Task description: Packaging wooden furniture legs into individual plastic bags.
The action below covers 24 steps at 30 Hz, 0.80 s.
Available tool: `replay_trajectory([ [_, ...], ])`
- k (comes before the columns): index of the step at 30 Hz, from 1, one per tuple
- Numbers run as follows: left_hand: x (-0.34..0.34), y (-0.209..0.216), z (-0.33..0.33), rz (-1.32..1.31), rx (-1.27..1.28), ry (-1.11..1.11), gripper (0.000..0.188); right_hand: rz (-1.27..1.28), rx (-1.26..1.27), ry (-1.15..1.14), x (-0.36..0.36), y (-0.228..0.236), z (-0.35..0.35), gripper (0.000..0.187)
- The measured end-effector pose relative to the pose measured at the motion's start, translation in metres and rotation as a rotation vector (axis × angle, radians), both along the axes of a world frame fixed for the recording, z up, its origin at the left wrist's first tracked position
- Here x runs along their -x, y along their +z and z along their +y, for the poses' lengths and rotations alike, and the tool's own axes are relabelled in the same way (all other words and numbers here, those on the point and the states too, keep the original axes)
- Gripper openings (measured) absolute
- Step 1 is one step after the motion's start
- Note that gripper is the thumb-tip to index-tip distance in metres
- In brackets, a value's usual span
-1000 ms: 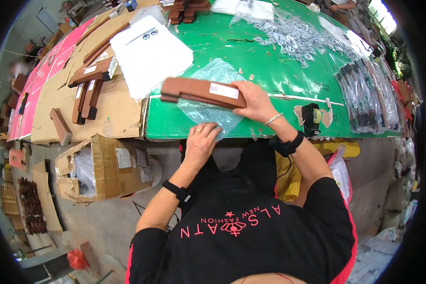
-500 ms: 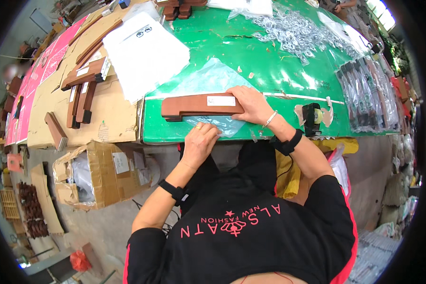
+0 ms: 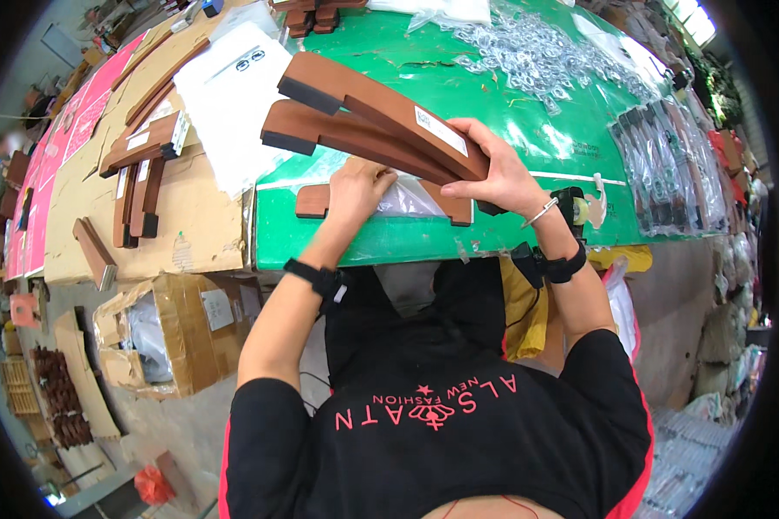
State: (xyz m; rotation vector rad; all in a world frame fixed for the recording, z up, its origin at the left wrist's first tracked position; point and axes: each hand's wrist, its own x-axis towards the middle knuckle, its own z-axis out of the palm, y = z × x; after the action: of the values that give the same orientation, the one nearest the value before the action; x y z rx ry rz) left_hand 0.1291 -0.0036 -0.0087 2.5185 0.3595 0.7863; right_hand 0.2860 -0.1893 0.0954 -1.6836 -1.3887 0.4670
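My right hand [image 3: 500, 177] grips two brown wooden pieces [image 3: 376, 108] by their right ends. They are raised above the table and fan apart toward their black-tipped left ends; the upper one bears a white label [image 3: 441, 130]. Under them, my left hand [image 3: 355, 192] has its fingers pinched at the edge of a clear plastic sheet or bag [image 3: 409, 201]. Beneath the plastic another brown wooden piece [image 3: 312, 201] lies flat near the table's front edge, its middle covered by the plastic and my left hand.
White plastic bags [image 3: 225, 112] lie beyond my left hand, beside stacked brown pieces [image 3: 147, 195] on cardboard. Clear plastic parts [image 3: 537, 60] are heaped at the back of the green table [image 3: 363, 246]. A tape dispenser [image 3: 571, 208] and bagged pieces [image 3: 666, 169] are at the right.
My right hand has lifted the wooden pieces off the table and tilted them, and they have spread apart. My left hand has moved forward onto the plastic, uncovering the wooden piece beneath.
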Motion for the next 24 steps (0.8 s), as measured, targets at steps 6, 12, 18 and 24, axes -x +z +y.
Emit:
replay_trajectory([
  [6, 0.009, -0.059, 0.076, -0.247, 0.071, 0.396, 0.022, -0.149, 0.018, -0.037, 0.007, -0.015, 0.006, 0.078],
  [12, 0.109, -0.012, 0.145, -0.172, 0.357, 0.741, 0.020, -0.476, 0.091, 0.022, 0.020, -0.071, 0.025, 0.076],
  [18, 0.064, 0.004, 0.126, -0.028, 0.416, 0.401, 0.035, -0.145, 0.036, -0.111, 0.006, -0.038, 0.009, 0.083],
  [24, -0.040, -0.017, 0.072, 0.225, -0.017, 0.206, 0.054, 0.086, -0.063, -0.286, -0.007, -0.024, -0.002, 0.084],
])
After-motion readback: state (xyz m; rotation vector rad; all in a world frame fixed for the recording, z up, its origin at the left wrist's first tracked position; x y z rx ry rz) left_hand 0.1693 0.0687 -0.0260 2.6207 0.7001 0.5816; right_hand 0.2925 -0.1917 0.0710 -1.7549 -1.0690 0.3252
